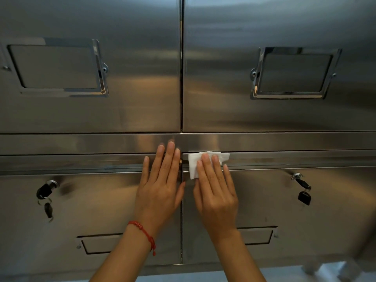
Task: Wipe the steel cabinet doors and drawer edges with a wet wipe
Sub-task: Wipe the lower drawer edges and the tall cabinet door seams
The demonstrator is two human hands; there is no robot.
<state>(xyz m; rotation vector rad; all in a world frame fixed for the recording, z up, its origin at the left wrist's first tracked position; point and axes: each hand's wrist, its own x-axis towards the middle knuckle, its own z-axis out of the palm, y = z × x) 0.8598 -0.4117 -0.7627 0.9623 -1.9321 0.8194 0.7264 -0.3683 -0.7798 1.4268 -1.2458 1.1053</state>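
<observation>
A steel cabinet fills the view, with two upper doors point(264, 110) and two lower drawer fronts point(284, 210). My right hand point(215, 190) lies flat with straight fingers on a white wet wipe point(195, 163), pressing it against the top edge of the lower right drawer front, close to the centre seam. My left hand point(160, 184) rests flat and open on the top edge of the lower left drawer front point(91, 200), its fingertips reaching the horizontal steel rail point(264, 142). A red string bracelet is on my left wrist.
Keys hang from locks on the lower left front point(45, 192) and lower right front point(303, 188). Chrome label frames sit on the upper doors point(57, 68) point(295, 73). Recessed pulls are low on each drawer front. A pale floor strip shows at the bottom.
</observation>
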